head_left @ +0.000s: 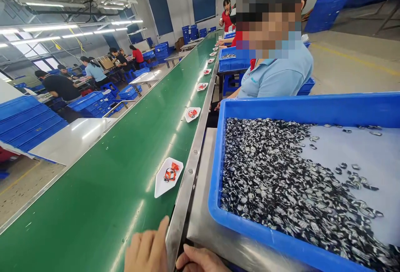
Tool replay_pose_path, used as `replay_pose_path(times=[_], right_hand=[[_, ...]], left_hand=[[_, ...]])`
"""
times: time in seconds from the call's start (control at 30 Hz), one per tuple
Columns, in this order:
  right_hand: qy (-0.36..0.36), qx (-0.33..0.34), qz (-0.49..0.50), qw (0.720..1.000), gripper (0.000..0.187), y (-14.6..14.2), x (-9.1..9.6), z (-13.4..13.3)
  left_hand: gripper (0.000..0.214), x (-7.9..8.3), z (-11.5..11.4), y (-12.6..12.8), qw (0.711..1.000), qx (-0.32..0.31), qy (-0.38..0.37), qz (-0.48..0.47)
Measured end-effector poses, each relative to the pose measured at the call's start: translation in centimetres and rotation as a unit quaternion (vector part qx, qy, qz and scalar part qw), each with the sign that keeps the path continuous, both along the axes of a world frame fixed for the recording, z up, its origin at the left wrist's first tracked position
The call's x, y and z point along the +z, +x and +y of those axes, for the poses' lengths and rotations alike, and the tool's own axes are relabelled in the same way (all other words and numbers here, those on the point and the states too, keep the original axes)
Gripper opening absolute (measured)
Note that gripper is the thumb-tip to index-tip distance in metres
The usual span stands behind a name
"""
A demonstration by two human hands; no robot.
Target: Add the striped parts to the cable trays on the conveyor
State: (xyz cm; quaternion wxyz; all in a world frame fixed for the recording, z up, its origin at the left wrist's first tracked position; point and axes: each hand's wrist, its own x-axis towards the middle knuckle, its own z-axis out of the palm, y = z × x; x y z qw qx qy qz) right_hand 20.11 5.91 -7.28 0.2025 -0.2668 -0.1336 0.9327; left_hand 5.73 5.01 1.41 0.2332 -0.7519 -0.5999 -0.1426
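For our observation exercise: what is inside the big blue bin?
The blue bin holds a heap of small black-and-white striped pieces, thinning out to bare pale floor. Anything beneath the heap is hidden.

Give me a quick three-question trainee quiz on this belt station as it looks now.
1. True or false: the nearest white tray on the green belt is empty.
2. Where does the left hand rest? A: at the belt's edge. B: inside the blue bin. C: on a tray.
3. Fill in: the black-and-white parts are heaped on the bin's side nearer the ____.
Key: 1 false, it holds a red-orange item; 2 A; 3 belt.
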Motion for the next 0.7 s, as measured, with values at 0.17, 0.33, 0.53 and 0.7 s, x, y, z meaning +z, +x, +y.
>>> replay_pose_path(times=[0.17,0.33,0.53,0.7], right_hand=[[-0.013,-0.003,-0.017,1.0,0.05,0.1,1.9,0.1],[-0.011,0.009,-0.006,1.0,0.039,0.5,3.0,0.0],[-0.046,0.024,-0.018,0.998,0.031,0.9,3.9,-0.1],[-0.037,0.022,-0.037,0.998,0.029,1.1,4.5,-0.4]], left_hand=[[0.039,4.3,4.4,-0.8,0.977,0.132,-0.112,0.122],[0.042,3.7,6.2,-0.7,0.969,0.149,-0.146,0.135],[0.038,3.7,5.5,-0.7,0.966,0.157,-0.171,0.11],[0.033,4.2,3.1,-1.2,0.971,0.186,-0.128,0.083]])
